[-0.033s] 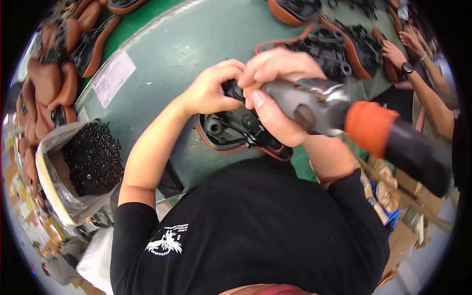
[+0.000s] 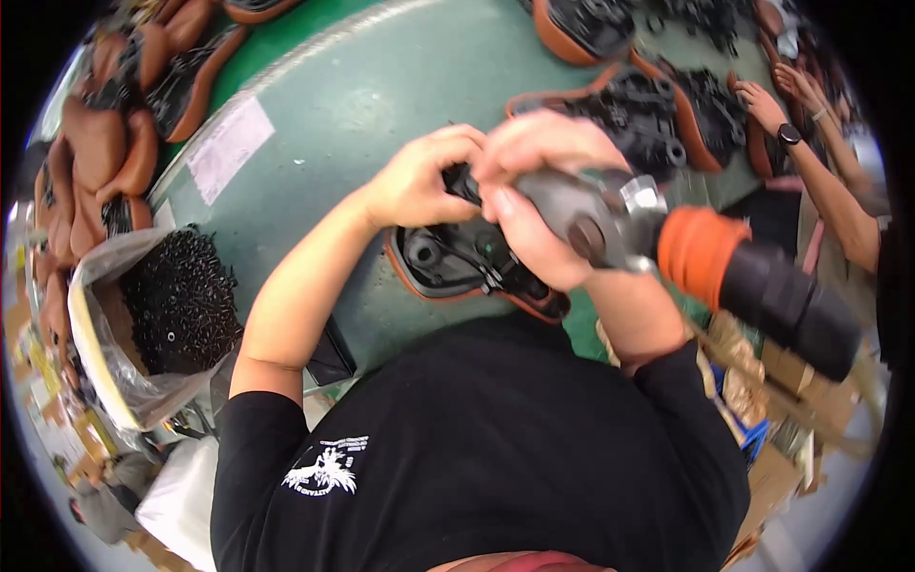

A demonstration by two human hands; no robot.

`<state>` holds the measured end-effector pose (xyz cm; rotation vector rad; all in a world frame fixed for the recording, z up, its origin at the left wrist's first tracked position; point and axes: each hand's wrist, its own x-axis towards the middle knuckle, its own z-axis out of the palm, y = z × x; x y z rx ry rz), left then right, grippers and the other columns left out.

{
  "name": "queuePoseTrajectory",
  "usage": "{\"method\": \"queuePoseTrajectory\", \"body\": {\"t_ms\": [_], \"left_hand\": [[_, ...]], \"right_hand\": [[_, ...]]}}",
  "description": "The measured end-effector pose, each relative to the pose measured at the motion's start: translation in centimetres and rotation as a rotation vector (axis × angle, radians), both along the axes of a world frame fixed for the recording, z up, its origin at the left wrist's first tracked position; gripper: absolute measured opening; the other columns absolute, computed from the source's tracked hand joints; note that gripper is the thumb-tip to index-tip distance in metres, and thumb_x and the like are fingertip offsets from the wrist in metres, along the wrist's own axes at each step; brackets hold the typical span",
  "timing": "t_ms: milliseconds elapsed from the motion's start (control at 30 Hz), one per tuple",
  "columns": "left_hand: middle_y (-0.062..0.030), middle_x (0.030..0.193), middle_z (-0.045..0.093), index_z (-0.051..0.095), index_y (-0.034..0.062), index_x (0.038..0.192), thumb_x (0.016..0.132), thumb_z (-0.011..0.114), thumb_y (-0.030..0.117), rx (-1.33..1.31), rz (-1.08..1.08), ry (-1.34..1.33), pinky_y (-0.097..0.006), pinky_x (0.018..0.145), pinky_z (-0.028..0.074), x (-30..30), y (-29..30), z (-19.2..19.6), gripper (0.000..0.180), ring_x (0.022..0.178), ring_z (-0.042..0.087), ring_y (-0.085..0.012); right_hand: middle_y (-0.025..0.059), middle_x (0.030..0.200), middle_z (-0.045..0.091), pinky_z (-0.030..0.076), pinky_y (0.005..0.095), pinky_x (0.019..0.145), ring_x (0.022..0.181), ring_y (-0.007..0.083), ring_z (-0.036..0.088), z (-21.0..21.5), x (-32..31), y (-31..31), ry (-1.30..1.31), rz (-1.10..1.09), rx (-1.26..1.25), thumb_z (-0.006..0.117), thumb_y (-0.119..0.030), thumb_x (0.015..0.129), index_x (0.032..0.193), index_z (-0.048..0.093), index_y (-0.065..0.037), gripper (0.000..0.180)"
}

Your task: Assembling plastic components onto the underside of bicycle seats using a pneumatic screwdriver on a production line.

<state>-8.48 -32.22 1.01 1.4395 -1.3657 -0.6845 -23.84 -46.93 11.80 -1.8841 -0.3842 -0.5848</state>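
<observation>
Saddle (image 2: 446, 272): underside up on table (image 2: 353, 114), partly hidden | right hand (image 2: 548, 153): wrapped round driver (image 2: 624, 219) | left hand (image 2: 424, 181): curled near driver's front, what it pinches cannot tell | risk: driver, if tilted, could skid, nip left hand.

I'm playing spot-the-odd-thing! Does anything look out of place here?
Yes, maybe: a tiny pale ring lies among the little dark screws in the box on the left. It looks odd because its colour and round shape differ from the pieces around it.
</observation>
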Motion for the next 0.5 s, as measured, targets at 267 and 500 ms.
{"method": "queuePoseTrajectory", "body": {"t_ms": [267,500], "left_hand": [[-0.0126,0.12,0.069,0.068,0.0039,0.1,0.069,0.084,0.009,-0.097,-0.027,0.041,-0.041,0.1,0.053,-0.2,0.5,-0.5,0.035,0.113,0.067,-0.0314],[-0.0148,0.126,0.07,0.075,0.0049,0.105,0.067,0.082,0.007,-0.046,0.039,0.084,-0.043,0.105,0.053,-0.2,2.4,0.7,0.039,0.119,0.067,-0.0319]], "right_hand": [[0.0101,0.085,0.069,0.057,0.0293,0.068,0.076,0.0167,0.071,-2.6,1.3,2.5,0.007,-0.007,0.382,0.068,0.011,0.083,0.1,0.059,-0.003,0.024],[0.03,0.131,0.058,0.057,0.0394,0.073,0.073,0.0189,0.065,0.6,-1.0,1.8,-0.119,0.099,0.259,0.062,0.001,0.095,0.123,0.05,-0.005,0.031]]}}
